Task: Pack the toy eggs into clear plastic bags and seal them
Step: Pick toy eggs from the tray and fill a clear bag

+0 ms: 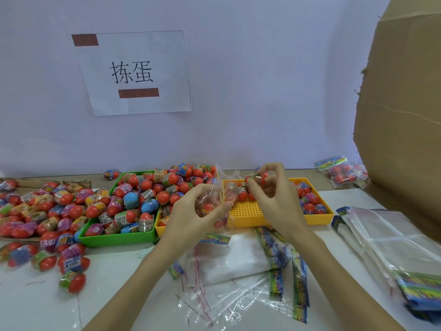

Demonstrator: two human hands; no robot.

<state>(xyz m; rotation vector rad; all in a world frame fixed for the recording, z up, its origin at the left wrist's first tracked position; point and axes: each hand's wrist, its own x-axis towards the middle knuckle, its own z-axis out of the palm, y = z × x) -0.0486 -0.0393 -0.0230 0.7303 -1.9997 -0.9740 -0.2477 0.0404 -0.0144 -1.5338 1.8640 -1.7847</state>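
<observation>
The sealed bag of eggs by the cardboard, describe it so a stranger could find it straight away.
Start at the big cardboard box on the right and drop to its lower left edge, at the back of the table by the wall. The sealed bag lies there alone, beyond the yellow tray. It is filled with red eggs under a colourful header strip, unlike the flat empty bags nearer the person.

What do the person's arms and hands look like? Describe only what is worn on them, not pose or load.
Both forearms are bare as far as the frame shows: no sleeves, gloves, watch, bracelet or rings are visible on the left hand or the right hand. Nails look short and unpainted, though blur limits that. No markings show. The upper arms lie outside the picture.
</observation>
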